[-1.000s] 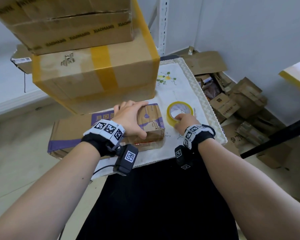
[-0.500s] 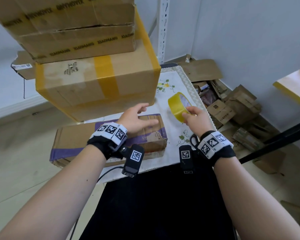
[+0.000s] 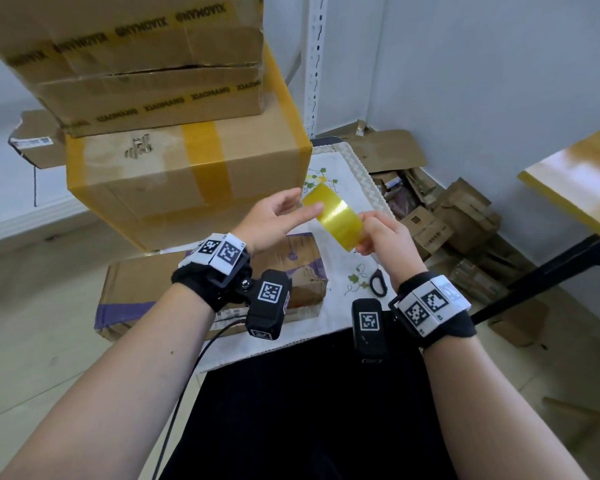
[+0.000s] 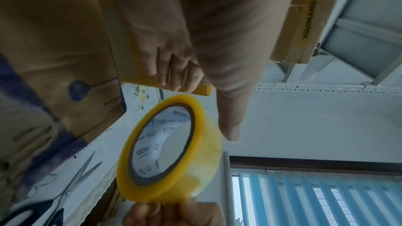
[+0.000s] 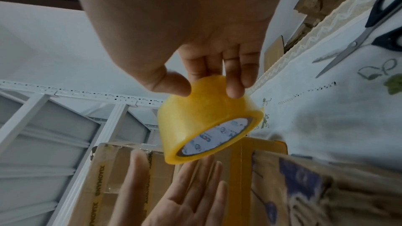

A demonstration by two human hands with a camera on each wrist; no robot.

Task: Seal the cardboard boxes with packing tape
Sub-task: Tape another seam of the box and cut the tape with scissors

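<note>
A roll of yellow packing tape [image 3: 336,216] [image 4: 204,157] [image 5: 202,119] hangs in the air above the table. My right hand [image 3: 385,233] [image 5: 203,87] pinches it by the outer band, thumb on one side and fingers on the other. My left hand [image 3: 291,206] [image 5: 178,195] is held beside the roll with straight, spread fingers. Its thumb reaches the roll's far rim, but I cannot tell whether it touches. Below lies a flat cardboard box with purple print [image 3: 174,282] [image 4: 54,57] [image 5: 304,186] on the white embroidered cloth [image 3: 340,268].
A large box sealed with yellow tape [image 3: 187,181] stands behind the flat one, with another printed box [image 3: 136,64] stacked on top. Black-handled scissors [image 3: 378,282] [image 5: 359,40] lie on the cloth near my right wrist. Scrap cardboard [image 3: 447,230] is piled on the floor at right, beside a wooden table [image 3: 575,181].
My right hand picked the tape roll up off the cloth and raised it. My left hand left the flat box and rose to the roll.
</note>
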